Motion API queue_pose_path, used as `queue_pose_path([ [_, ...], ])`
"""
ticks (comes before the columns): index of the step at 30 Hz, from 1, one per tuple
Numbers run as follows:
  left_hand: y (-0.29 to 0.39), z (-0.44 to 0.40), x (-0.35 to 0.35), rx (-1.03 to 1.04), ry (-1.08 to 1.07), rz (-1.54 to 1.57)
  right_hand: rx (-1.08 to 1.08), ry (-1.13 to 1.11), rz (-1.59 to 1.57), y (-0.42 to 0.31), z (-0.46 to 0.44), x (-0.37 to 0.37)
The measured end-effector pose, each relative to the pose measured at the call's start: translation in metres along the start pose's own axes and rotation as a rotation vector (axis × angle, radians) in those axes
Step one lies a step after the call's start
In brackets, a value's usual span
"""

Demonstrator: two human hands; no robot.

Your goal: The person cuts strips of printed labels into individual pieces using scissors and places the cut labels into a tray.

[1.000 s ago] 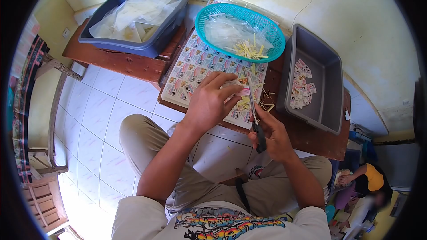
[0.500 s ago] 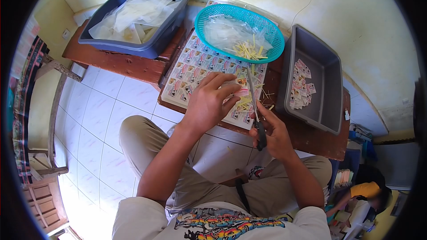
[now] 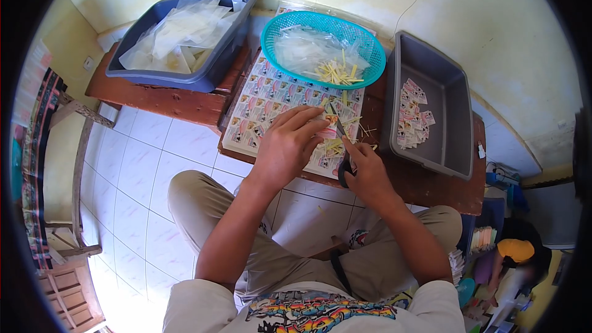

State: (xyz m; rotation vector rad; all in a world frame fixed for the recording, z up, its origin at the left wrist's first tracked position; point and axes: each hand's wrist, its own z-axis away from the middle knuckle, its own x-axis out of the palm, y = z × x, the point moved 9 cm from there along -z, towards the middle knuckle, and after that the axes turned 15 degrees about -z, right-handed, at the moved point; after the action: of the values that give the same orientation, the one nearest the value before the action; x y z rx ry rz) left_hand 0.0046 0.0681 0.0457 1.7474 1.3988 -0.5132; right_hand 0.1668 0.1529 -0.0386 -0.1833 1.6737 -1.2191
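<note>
My left hand (image 3: 285, 145), at the centre of the frame, has its fingers curled, pinching a small printed piece (image 3: 332, 127) at the tips. Just right of it, my right hand (image 3: 370, 176) grips the scissors (image 3: 340, 130), their blades right beside those fingertips; if the piece slipped or the blades strayed left, I could nick a finger or spoil the print. The loose yellow strips (image 3: 333, 149) under my hands could hide an edge or snag the blades. Around me, a blue tub (image 3: 213, 77) of translucent sheets (image 3: 185, 37) sits upper left, clear of my reach. The printed sheets (image 3: 259, 103) lie beneath my hands, and the turquoise basket (image 3: 264, 46) at top centre covers their far end, crowding the scissor tips. At right, the grey tub (image 3: 445, 98) holds printed cutouts (image 3: 412, 117); its raised near wall stands between them and my right hand.
</note>
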Motion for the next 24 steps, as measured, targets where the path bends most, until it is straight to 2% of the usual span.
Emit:
queue_pose_path([
  [2,0.001,0.0,0.0,0.004,-0.003,0.001,-0.008,0.01,0.067,-0.001,-0.002,0.001],
  [7,0.001,0.001,0.001,0.001,-0.039,-0.015,0.17,-0.056,0.258,0.003,-0.007,0.008],
  [20,0.006,-0.001,0.0,0.016,-0.067,0.035,0.202,-0.096,0.352,-0.001,-0.012,0.011],
  [23,0.007,-0.001,0.002,0.024,-0.077,0.039,0.158,-0.108,0.349,-0.006,-0.012,0.006],
  [24,0.008,-0.002,0.003,0.023,-0.083,0.046,0.108,-0.049,0.282,-0.012,-0.014,0.0],
])
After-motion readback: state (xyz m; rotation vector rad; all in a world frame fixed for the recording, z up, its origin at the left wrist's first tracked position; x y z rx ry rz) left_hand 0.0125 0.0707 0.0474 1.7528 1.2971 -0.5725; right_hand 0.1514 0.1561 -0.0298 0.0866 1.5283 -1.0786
